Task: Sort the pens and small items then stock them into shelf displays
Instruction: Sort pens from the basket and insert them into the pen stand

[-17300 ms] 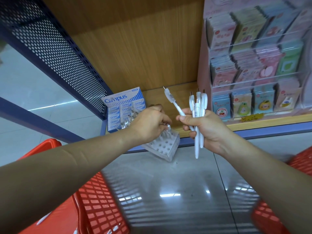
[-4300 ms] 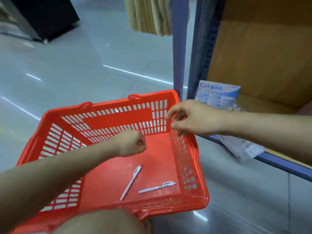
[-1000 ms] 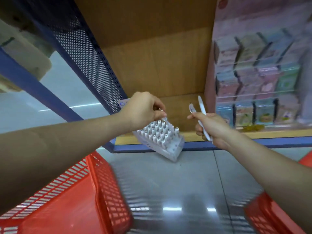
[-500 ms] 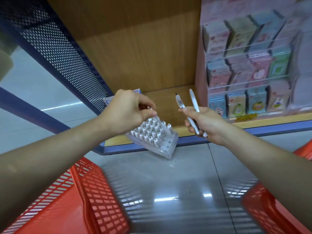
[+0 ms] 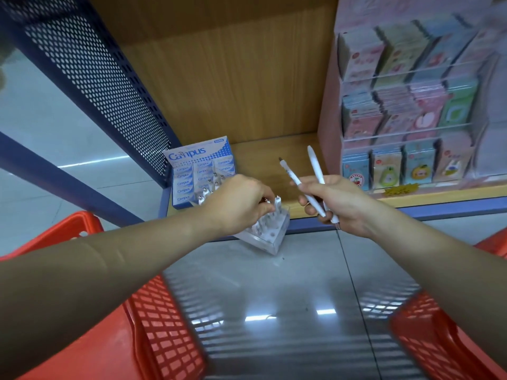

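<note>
Two white plastic pens point(image 5: 315, 165) sit in the right hand point(image 5: 337, 204), fingers curled tight around them

Left hand point(image 5: 238, 204), at 9 o'clock from the right, pinches one white pen point(image 5: 277, 204) standing in the clear plastic pen block point(image 5: 270, 239), which tips over the edge of the wooden shelf point(image 5: 260, 160) at 5 o'clock from the blue and white Campus box point(image 5: 200, 171)

wooden shelf point(image 5: 260, 157); Campus box point(image 5: 201, 171), card rack point(image 5: 411, 124)

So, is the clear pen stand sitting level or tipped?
Tipped. The pen stand slants, near corner down on the floor, far end up against the shelf edge; the left hand pinches a pen in it.
</note>
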